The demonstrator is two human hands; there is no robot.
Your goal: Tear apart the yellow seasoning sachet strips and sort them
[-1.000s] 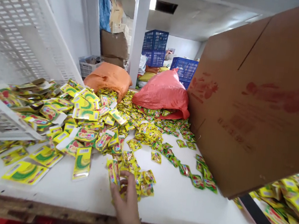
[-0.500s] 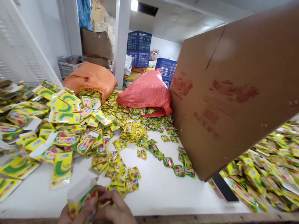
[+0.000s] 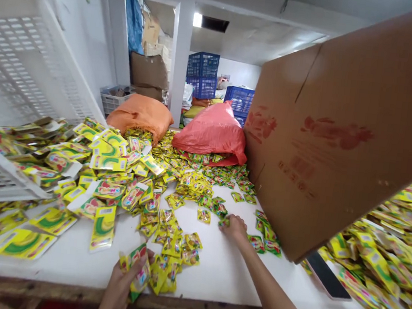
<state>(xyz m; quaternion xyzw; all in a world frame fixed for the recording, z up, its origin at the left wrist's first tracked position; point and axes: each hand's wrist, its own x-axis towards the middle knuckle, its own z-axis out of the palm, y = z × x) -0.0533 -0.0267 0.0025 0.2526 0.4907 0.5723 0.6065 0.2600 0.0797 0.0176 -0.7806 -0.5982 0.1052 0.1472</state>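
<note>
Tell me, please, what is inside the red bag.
Small green and yellow packets show at the mouth of the red bag; its upper side covers whatever lies deeper, so that cannot be seen.

one head-worn camera looks forward and down across the white table (image 3: pixel 220 272), close to its near edge

Carton (image 3: pixel 325 153) blocks right; tabletop (image 3: pixel 220 275) bare front centre.
</note>
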